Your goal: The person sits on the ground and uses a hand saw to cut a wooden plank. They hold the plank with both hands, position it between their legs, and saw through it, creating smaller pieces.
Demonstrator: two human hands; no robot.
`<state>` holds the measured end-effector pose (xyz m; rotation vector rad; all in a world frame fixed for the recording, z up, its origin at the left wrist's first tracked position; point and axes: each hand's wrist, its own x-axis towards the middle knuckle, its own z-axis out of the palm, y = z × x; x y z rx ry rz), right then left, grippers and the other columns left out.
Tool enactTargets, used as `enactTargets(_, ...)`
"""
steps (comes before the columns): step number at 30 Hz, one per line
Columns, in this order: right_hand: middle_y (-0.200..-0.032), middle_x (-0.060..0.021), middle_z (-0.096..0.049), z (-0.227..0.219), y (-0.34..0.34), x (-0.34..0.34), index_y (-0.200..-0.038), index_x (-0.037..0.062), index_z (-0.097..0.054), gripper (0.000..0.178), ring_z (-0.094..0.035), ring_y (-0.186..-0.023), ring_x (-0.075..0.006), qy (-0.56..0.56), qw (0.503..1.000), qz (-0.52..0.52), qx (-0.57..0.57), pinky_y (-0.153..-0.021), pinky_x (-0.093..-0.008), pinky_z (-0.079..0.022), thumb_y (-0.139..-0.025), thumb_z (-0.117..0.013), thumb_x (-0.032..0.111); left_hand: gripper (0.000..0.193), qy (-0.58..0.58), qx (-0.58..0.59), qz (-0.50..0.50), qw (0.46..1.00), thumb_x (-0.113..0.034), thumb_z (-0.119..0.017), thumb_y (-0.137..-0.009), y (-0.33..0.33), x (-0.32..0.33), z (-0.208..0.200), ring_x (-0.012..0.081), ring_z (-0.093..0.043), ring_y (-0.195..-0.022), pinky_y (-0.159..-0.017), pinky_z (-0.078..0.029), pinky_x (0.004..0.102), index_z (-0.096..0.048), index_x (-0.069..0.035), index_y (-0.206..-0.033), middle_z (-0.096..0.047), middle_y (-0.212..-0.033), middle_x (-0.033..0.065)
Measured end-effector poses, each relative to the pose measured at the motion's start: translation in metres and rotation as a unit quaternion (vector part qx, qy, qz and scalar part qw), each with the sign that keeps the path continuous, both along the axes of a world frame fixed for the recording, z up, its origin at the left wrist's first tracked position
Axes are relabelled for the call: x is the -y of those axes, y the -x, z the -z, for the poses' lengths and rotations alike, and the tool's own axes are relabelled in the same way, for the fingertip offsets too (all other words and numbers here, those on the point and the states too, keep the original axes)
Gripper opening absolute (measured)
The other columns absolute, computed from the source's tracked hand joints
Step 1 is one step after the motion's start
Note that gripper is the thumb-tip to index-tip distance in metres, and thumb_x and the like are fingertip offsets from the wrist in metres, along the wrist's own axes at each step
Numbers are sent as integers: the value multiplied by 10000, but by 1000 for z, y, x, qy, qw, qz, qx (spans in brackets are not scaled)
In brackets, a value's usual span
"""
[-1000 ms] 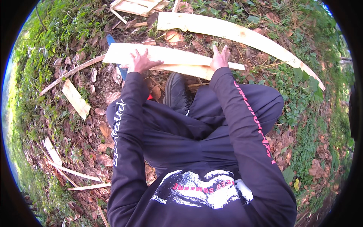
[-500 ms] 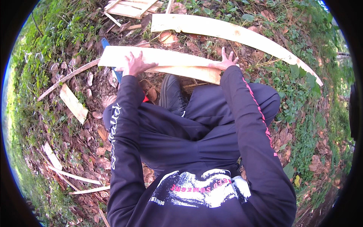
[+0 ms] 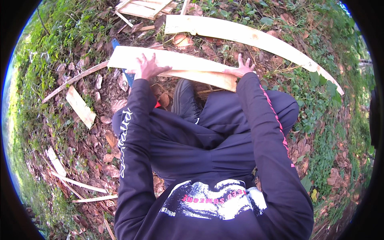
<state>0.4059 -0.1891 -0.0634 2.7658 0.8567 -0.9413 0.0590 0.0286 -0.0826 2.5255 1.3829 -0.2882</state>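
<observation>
while the left hand [image 3: 148, 68] lies over the near edge of the upper board [image 3: 184, 61], its fingers are splayed and its thumb points out to the right; the right hand [image 3: 241, 70] is spread open too, at the right end of the same board, thumb turned inward along it. whether either palm bears down on the wood cannot be told. the pale upper board runs crosswise in front of the person, overlapping a lower board [image 3: 212, 79] that shows along its near side. a blue strip [image 3: 129, 78] passes beneath the left end. just nearer sits a dark shoe [image 3: 185, 102], between the folded legs in dark trousers [image 3: 192, 156]. farther out, a long board [image 3: 244, 35] curves across the leafy ground, a slatted wooden piece [image 3: 146, 10] lies beyond, and a short board [image 3: 80, 107] rests to the left.
</observation>
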Motion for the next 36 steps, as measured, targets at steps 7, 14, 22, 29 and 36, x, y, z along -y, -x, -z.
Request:
enactTargets(7,-1607,-171,136,2,-2,-5,-1549,351,30,1380,100,-1447,-486,-3,1000,4,-20,-1152,-614,-101,-506,-767,778,1296,11,46,-17,999,-892,-582,-591,2,-2,3,530,-109,-1428,-1136,21,648,-328,25,-1471,-289,-1414,451)
enactTargets(14,-1612,-134,142,14,-11,-7,-1553,346,-41,1367,114,-1460,-447,-30,999,-15,-11,-1077,-731,-67,-483,-770,783,1308,25,41,-24,999,-894,-591,-578,1,-4,7,547,-98,-1422,-1136,8,643,-326,20,-1474,-244,-1432,458)
enactTargets(22,-1622,-111,109,24,-14,-4,-1547,341,-165,1280,111,-1469,-421,-75,996,-40,-42,-1036,-791,-13,-500,-728,816,1301,41,54,-15,998,-885,-598,-582,0,-3,5,554,-115,-1416,-1149,-13,619,-330,27,-1471,-233,-1410,489)
enactTargets(29,-1629,-90,65,-11,24,-6,-1546,346,-169,1240,95,-1481,-386,-21,1000,-6,-16,-1017,-802,42,-532,-655,868,1292,22,39,-8,999,-883,-591,-593,3,-5,6,546,-131,-1417,-1148,-21,618,-330,29,-1470,-237,-1404,493)
enactTargets(36,-1627,-113,47,-7,21,-5,-1544,324,-199,1225,75,-1469,-434,-19,999,-9,-29,-1024,-796,37,-545,-652,870,1303,-17,-4,-1,1000,-931,-498,-614,-2,1,-5,509,-175,-1422,-1158,-50,609,-342,52,-1455,-387,-1439,330)
